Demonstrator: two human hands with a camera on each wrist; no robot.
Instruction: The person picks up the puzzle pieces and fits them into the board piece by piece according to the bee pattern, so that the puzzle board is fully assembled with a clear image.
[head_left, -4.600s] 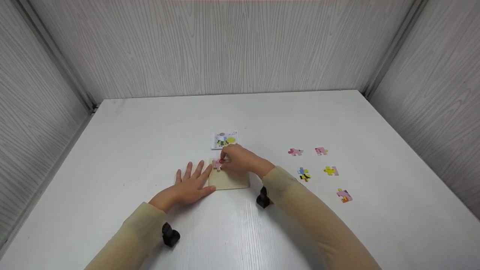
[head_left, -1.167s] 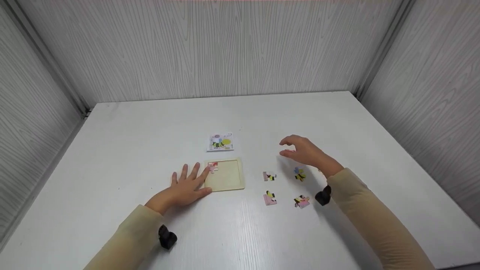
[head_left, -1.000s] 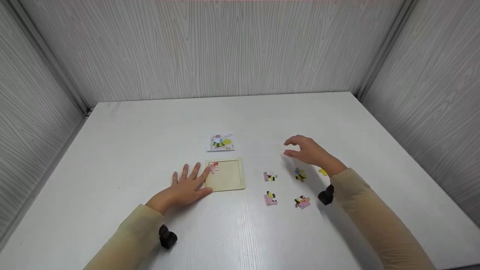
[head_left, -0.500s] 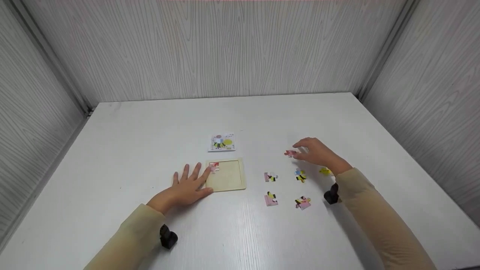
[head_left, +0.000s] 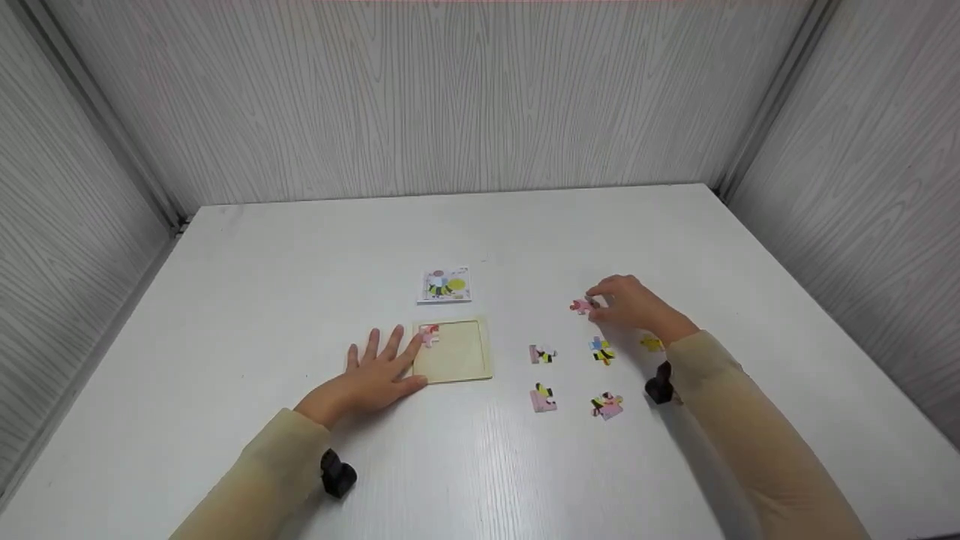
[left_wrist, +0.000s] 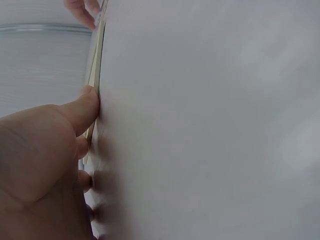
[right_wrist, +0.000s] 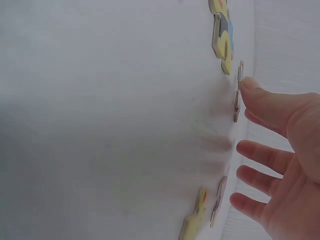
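My left hand [head_left: 375, 379] lies flat with fingers spread on the left side of a square wooden puzzle tray [head_left: 485, 360]. Its index fingertip and thumb touch the tray's rim. A pink and red puzzle piece [head_left: 430, 337] lies in the tray's upper left corner, partly covered by that index finger. To the right, my right hand [head_left: 634, 306] pinches the right end of a pink puzzle piece [head_left: 580, 306] on the table between thumb and index finger. The other fingers of that hand are spread loosely in the right wrist view.
A bee picture card [head_left: 444, 286] lies behind the tray. Loose puzzle pieces lie between the tray and the right arm, including a bee piece [head_left: 601, 350] and a white and pink one [head_left: 542, 354]. A yellow piece [head_left: 651, 343] is partly hidden by the right forearm. Walls enclose the table.
My right hand has left the tray, where a corner piece now lies, and moved right to the pink piece, its thumb and index finger coming down around it. The left hand stays put.
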